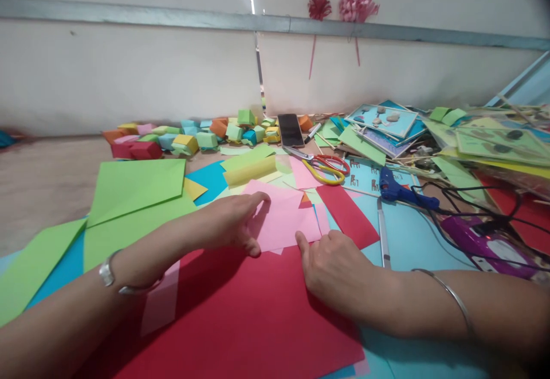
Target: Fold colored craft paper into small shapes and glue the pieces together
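A pink sheet of paper (279,218) lies in the middle, over other coloured scraps and at the top edge of a large red sheet (249,316). My left hand (236,221) is at the pink sheet's left side, thumb and fingers spread apart with nothing between them. At its lower right corner rests my right hand (337,267), thumb apart from the fingers and touching the edge. The right fingertips are partly hidden. A narrow red strip (350,215) lies just beyond the right hand. Left of my left hand are green sheets (137,195).
Scissors (322,164), a phone (291,129) and several coloured paper blocks (184,144) lie toward the wall. A box-cutter blade or knife (383,235), a blue glue gun (406,190) and a purple device (494,244) with black cables are at right. Piled cards (382,121) stand behind.
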`<action>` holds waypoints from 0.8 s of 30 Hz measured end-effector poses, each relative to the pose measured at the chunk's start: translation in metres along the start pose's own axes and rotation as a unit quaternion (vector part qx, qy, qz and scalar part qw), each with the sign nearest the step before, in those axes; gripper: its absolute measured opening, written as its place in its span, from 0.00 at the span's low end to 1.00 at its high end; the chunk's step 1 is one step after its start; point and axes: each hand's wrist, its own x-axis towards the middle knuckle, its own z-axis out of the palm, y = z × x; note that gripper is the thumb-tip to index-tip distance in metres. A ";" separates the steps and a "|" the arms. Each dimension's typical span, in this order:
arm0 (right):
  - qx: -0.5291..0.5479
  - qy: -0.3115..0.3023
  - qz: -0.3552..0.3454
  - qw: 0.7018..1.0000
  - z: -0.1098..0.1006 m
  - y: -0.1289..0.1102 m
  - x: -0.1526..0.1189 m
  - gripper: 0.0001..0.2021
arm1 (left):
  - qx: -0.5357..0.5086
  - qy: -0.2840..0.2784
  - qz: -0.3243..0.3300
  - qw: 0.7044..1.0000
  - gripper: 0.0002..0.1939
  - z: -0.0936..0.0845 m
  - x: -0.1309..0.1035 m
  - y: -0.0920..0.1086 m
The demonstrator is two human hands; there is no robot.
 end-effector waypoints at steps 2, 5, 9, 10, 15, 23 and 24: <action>0.000 0.005 0.004 1.000 0.001 0.000 0.000 0.26 | -0.026 -0.018 -0.003 1.000 0.47 -0.003 -0.002 -0.005; -0.003 0.010 0.003 1.000 0.002 -0.001 -0.001 0.26 | -0.015 -0.034 -0.016 0.999 0.49 -0.008 -0.009 -0.012; -0.009 -0.001 0.001 1.000 0.003 -0.001 0.000 0.26 | 0.011 -0.004 0.000 1.000 0.34 -0.015 -0.012 -0.012; -0.009 -0.005 0.001 1.000 0.003 -0.001 0.000 0.27 | 0.009 0.029 0.009 1.000 0.27 -0.014 -0.010 -0.010; -0.014 -0.006 -0.003 1.000 0.004 -0.001 0.001 0.27 | 0.010 0.153 0.038 0.987 0.16 0.001 0.006 0.002; -0.015 0.133 0.022 0.991 0.013 -0.002 0.000 0.18 | -0.117 0.139 0.039 0.983 0.08 0.016 0.012 0.007; -0.013 0.169 0.037 0.985 0.012 0.001 0.003 0.15 | -0.158 0.137 0.048 0.977 0.08 0.016 0.012 0.007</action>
